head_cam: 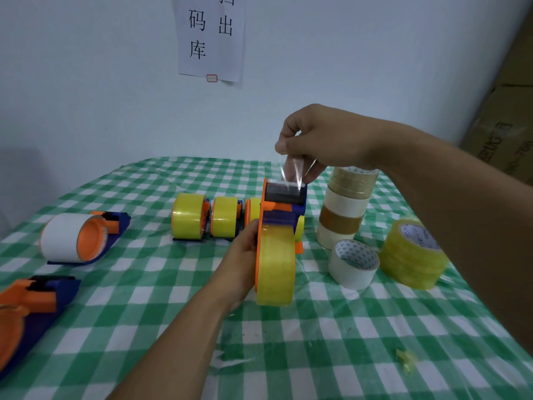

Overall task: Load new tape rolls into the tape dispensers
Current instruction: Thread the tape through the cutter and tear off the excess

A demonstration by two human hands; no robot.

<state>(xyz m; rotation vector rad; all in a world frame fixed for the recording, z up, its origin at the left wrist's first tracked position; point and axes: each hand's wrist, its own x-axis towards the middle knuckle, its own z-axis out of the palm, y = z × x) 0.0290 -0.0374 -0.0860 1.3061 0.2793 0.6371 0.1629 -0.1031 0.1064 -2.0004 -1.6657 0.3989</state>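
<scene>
Head view: left grip (245, 262) clasps the dispenser (281, 210) holding a yellow roll (275, 269); right grip (323, 137) pinches its clear tape end (292, 170)

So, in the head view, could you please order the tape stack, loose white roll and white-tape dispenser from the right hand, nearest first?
1. tape stack, beside the right hand.
2. loose white roll, before the stack.
3. white-tape dispenser, far left.

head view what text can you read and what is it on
"码" and "库": left column of the paper sign; character above cut off.
"出": right column, same sign; character above cut off.
The red label at its lower edge: too small.
Print on the cardboard box: blurred.
Blue print on the yellow tape roll core: unreadable.
</scene>
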